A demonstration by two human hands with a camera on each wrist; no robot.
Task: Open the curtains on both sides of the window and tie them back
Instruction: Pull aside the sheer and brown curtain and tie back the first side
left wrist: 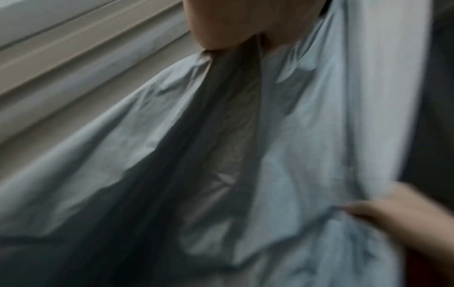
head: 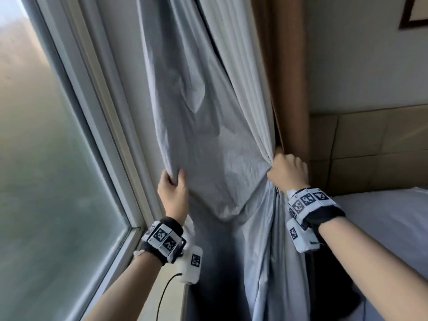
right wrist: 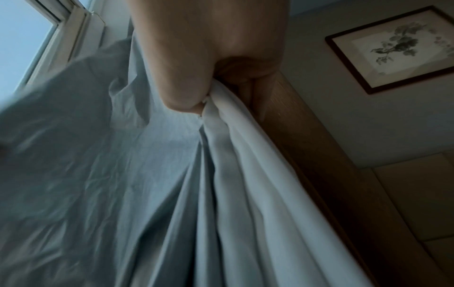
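Observation:
A pale grey curtain (head: 208,126) hangs in folds at the right side of the window (head: 46,158), gathered toward a brown wooden post (head: 289,77). My left hand (head: 172,184) pinches the curtain's left edge, fingers curled into the cloth. My right hand (head: 286,169) grips the bunched right edge against the post. In the left wrist view the curtain (left wrist: 282,155) stretches from my left hand (left wrist: 233,29) to my right hand (left wrist: 405,217). The right wrist view shows my right hand (right wrist: 209,64) clenched on white folds (right wrist: 245,174). No tie-back is visible.
The window frame (head: 111,140) and sill (head: 162,286) run down the left. A bed with white bedding (head: 382,228) and a tan padded headboard (head: 370,144) lie to the right. A framed picture (right wrist: 398,48) hangs on the wall. A black cable (head: 164,295) dangles from my left wrist.

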